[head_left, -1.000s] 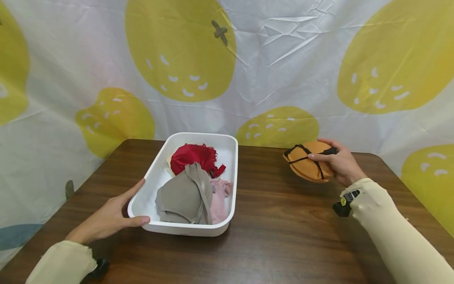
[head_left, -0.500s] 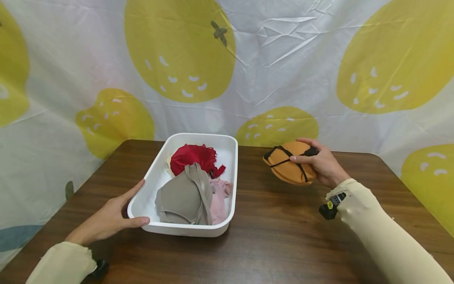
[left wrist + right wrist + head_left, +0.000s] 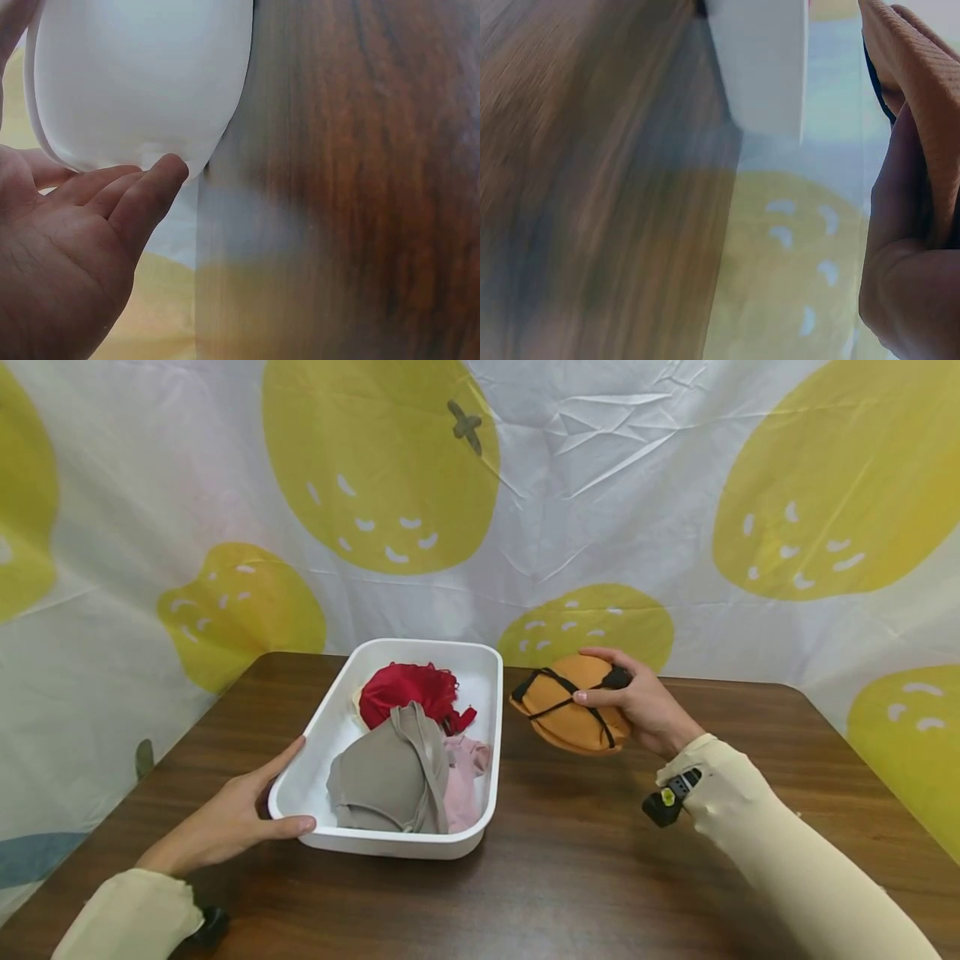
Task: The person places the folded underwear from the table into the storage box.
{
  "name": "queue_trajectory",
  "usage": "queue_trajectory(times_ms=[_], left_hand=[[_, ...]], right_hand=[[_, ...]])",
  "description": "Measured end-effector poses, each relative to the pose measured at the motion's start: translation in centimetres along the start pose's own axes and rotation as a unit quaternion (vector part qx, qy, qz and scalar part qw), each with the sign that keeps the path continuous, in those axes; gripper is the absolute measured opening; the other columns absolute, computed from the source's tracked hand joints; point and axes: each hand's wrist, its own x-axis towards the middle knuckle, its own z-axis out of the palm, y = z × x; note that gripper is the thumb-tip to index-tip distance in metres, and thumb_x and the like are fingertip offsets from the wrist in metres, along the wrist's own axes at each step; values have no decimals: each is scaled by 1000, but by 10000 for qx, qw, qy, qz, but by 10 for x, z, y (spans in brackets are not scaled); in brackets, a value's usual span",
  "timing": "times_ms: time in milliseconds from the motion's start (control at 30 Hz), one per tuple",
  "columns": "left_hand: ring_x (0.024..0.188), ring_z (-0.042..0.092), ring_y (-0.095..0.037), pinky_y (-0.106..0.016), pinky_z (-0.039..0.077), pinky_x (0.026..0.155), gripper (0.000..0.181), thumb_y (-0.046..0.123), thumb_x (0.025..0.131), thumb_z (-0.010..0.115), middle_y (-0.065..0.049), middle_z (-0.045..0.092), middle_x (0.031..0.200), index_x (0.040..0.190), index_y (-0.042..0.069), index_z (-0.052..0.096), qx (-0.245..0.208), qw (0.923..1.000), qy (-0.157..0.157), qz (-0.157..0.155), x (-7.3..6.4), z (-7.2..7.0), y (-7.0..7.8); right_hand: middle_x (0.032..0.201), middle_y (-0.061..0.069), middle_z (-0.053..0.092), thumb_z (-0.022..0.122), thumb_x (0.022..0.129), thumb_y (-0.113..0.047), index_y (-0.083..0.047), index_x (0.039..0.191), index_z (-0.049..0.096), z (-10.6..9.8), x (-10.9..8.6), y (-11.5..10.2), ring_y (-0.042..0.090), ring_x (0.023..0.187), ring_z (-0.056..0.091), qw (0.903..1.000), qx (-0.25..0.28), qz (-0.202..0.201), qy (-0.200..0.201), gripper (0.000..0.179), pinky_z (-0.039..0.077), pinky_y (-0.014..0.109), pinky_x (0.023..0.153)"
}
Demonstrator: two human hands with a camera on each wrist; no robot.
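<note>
In the head view, my right hand (image 3: 652, 710) pinches a folded orange bra (image 3: 555, 706) with black straps, thumb across the front and fingers behind. It hangs over the table just right of the white plastic bin (image 3: 405, 845). My left hand (image 3: 221, 827) holds the bin's near left corner, thumb along the near side and fingers on the left side. The left wrist view shows those fingers against the outer wall (image 3: 142, 82). Inside the bin lie a red lacy bra (image 3: 401, 689), a grey bra (image 3: 378, 781) and a pink garment (image 3: 463, 789), partly under the grey one.
A brown wood-grain table (image 3: 570, 877) bears the bin left of its middle. Close behind its far edge hangs a white curtain (image 3: 420, 602) printed with yellow fruit. Cream-coloured fabric shows at the left of the red bra.
My right hand has carried the orange bra leftward across the table, from the right side to beside the bin. The left hand and bin have stayed in place.
</note>
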Motion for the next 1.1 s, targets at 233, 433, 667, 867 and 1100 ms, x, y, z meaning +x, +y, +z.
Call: queue_trajectory(times_ms=[233,433,667,867,1100], left_hand=[[121,59,-33,-37,50,98,108,38,80,84,-28,51,147,162,15,18,-19,10000,-18,-42,1,1,0],[120,59,-32,-29,49,95,107,38,80,84,-28,51,148,162,15,18,-48,10000,-33,-40,1,1,0],[127,55,-43,-63,44,103,108,37,80,83,-32,47,149,162,12,18,-113,9999,-14,-92,0,4,0],[130,53,-46,-64,42,104,108,38,80,83,-33,45,150,162,12,17,-82,9999,2,-99,-1,3,-1],[131,51,-49,-67,41,104,108,39,81,82,-33,43,151,162,13,16,-100,9998,-23,-177,0,2,-1]], right_hand=[[123,3,61,72,88,1,-23,148,44,27,11,-7,14,99,70,9998,14,-61,-172,71,62,33,79],[127,6,57,72,87,1,-24,146,47,50,19,-12,15,101,68,9996,-112,-67,-242,69,62,34,79],[131,9,55,73,88,-1,-23,146,47,82,32,-21,15,98,68,9998,-45,88,-193,67,61,32,77],[132,11,58,75,87,-7,-25,143,50,109,51,-30,18,97,68,9997,29,242,80,64,60,30,77],[128,11,62,78,86,-9,-24,141,54,130,71,-33,20,99,67,9990,197,265,301,62,59,30,77]])
